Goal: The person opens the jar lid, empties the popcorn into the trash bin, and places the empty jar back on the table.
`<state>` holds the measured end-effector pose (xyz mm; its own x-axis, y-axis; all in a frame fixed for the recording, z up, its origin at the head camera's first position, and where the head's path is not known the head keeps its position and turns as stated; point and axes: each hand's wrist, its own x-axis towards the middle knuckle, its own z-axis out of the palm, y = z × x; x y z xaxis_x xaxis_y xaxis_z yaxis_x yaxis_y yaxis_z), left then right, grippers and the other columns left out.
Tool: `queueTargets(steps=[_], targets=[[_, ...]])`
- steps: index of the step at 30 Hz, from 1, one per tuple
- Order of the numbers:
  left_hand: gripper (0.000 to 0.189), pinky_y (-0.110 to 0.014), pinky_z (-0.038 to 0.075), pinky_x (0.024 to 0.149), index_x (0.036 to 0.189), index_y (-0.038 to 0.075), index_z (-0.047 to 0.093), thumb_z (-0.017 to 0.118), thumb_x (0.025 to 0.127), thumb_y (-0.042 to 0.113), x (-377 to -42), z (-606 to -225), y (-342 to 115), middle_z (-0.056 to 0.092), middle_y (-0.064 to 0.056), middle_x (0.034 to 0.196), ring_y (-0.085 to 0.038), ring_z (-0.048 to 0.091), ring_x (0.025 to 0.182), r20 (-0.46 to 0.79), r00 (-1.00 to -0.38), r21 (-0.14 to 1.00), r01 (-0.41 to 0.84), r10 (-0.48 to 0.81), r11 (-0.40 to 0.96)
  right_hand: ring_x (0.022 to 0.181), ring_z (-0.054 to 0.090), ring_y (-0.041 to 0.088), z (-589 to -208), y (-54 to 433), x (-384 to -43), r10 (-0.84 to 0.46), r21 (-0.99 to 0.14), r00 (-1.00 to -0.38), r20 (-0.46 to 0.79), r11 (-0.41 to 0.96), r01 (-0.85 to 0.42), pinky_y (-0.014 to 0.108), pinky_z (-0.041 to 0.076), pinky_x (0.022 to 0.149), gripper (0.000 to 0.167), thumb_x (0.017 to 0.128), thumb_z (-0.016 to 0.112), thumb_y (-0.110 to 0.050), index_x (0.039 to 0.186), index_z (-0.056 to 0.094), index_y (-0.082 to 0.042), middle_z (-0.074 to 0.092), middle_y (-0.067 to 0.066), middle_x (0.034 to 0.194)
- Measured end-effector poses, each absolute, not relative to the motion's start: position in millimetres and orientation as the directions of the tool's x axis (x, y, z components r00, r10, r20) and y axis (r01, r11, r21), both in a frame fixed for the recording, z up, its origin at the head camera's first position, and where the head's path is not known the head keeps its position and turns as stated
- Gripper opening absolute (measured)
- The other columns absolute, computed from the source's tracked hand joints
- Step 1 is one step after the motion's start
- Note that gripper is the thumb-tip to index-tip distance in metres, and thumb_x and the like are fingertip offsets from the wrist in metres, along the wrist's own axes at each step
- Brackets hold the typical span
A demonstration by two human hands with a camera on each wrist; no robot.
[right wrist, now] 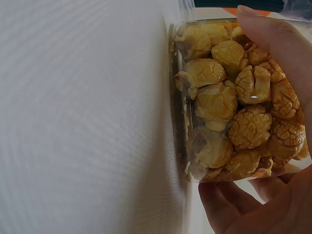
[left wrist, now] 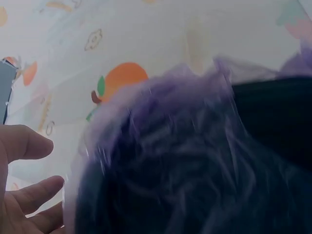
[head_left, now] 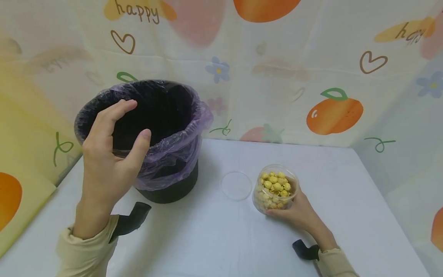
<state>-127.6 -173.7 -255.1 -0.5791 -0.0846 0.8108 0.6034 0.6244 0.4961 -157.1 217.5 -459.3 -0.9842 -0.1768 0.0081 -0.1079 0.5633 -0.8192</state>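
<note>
My right hand (head_left: 302, 212) grips a clear round tub (head_left: 258, 197) of yellow popcorn (head_left: 275, 185), its fingers and thumb around the side. The tub has no lid on and stands on the white table; in the right wrist view the rounded popcorn pieces (right wrist: 217, 103) show through its wall. At the left, my left hand (head_left: 110, 159) is raised with thumb and fingers apart, holding nothing. Behind it stands a black bin (head_left: 176, 190) lined with a thin purple bag (head_left: 173, 148). In the left wrist view the fingertips lie close to the bag (left wrist: 170, 112); whether they touch cannot be told.
A clear round lid (head_left: 237, 186) lies flat between bin and tub. The white table (head_left: 221, 238) meets a fabric backdrop (head_left: 273, 88) printed with fruit and flowers. Black curved pieces (head_left: 131, 219) are fixed at both wrists.
</note>
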Motion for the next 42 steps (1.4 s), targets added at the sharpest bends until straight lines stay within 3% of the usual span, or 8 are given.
queueTargets(steps=[5,10,14,21,25,34,42], targets=[[0.049,-0.024,0.035,0.113,0.132,0.004,0.062,0.067,0.084,0.004,-131.0,-256.7,-192.5,0.062,-0.012,0.134,-0.008,0.051,0.129,0.783,-0.606,0.536,0.544,-0.139,0.646,0.140,0.039,0.043,-458.5,218.2,-156.7,-0.176,-0.817,-0.984,0.016,0.565,-0.115,0.066,0.028,0.113,0.116,0.064,0.094,-0.034,0.150,0.023,-0.004,0.041,0.022,0.150],[0.049,-0.022,0.035,0.111,0.133,0.007,0.062,0.068,0.083,0.007,-137.1,-261.7,-209.3,0.062,-0.010,0.133,-0.004,0.051,0.127,0.760,-0.617,0.575,0.490,-0.205,0.655,0.139,0.040,0.042,-458.0,218.7,-156.3,-0.182,-0.819,-0.983,0.028,0.559,-0.127,0.066,0.028,0.113,0.115,0.063,0.094,-0.033,0.150,0.023,-0.005,0.043,0.021,0.149],[0.051,-0.017,0.034,0.109,0.135,0.010,0.060,0.068,0.085,0.008,-138.5,-265.1,-220.6,0.061,-0.006,0.136,-0.001,0.050,0.127,0.703,-0.660,0.637,0.419,-0.265,0.647,0.140,0.039,0.042,-457.8,218.7,-156.1,-0.186,-0.825,-0.982,0.024,0.551,-0.124,0.066,0.027,0.114,0.114,0.064,0.094,-0.033,0.150,0.024,-0.004,0.042,0.021,0.149],[0.054,-0.017,0.032,0.113,0.139,0.009,0.056,0.064,0.086,0.003,-141.3,-270.1,-237.2,0.057,0.003,0.136,-0.007,0.049,0.130,0.620,-0.708,0.726,0.354,-0.338,0.589,0.140,0.039,0.041,-458.4,219.0,-156.7,-0.185,-0.826,-0.982,0.030,0.548,-0.129,0.066,0.027,0.114,0.115,0.063,0.094,-0.032,0.150,0.023,-0.005,0.042,0.020,0.149],[0.056,-0.014,0.032,0.114,0.143,0.008,0.049,0.061,0.089,0.000,-144.3,-274.7,-243.2,0.052,-0.004,0.143,-0.011,0.048,0.130,0.555,-0.744,0.787,0.326,-0.372,0.523,0.139,0.039,0.042,-459.1,219.2,-157.0,-0.186,-0.824,-0.982,0.030,0.551,-0.129,0.066,0.027,0.114,0.115,0.063,0.094,-0.032,0.149,0.023,-0.005,0.042,0.020,0.149],[0.057,-0.003,0.041,0.091,0.150,0.015,0.042,0.054,0.094,0.007,-145.5,-282.8,-251.8,0.045,0.000,0.146,-0.009,0.051,0.119,0.407,-0.823,0.864,0.207,-0.396,0.458,0.140,0.039,0.042,-461.6,219.5,-157.4,-0.184,-0.825,-0.983,0.024,0.552,-0.123,0.066,0.027,0.114,0.115,0.064,0.094,-0.033,0.150,0.023,-0.005,0.041,0.020,0.150],[0.059,-0.006,0.034,0.105,0.153,0.017,0.037,0.048,0.095,0.010,-143.6,-285.3,-253.7,0.033,0.002,0.159,-0.009,0.040,0.137,0.381,-0.836,0.874,0.184,-0.396,0.451,0.140,0.039,0.041,-461.4,218.0,-157.3,-0.183,-0.828,-0.983,0.020,0.548,-0.119,0.065,0.027,0.114,0.114,0.063,0.094,-0.033,0.149,0.024,-0.006,0.042,0.019,0.149]])
